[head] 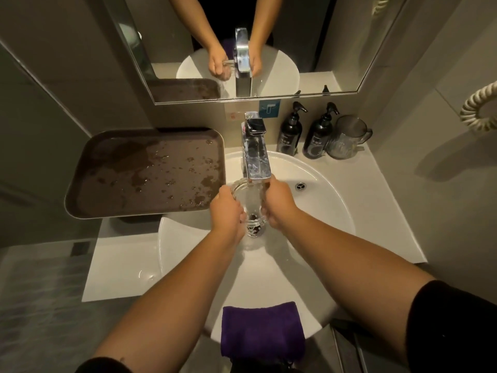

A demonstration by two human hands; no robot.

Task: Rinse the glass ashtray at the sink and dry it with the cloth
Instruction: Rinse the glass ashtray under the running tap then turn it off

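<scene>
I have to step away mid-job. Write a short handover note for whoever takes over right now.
Left hand and right hand both grip the glass ashtray under the faucet, over the sink; water is running on it.
Purple cloth hangs on the sink's near rim, untouched.
Done: rinsing is under way.
Left: finish the rinse, then dry the ashtray with the cloth.

Two bare forearms with bare hands: left hand [227, 214], right hand [278, 204]. No rings, watch or bracelets are visible. Short black sleeves end above the elbows: right black sleeve [451, 327], left black sleeve [105, 366] at the lower frame edge. Fingernails cannot be made out.
</scene>
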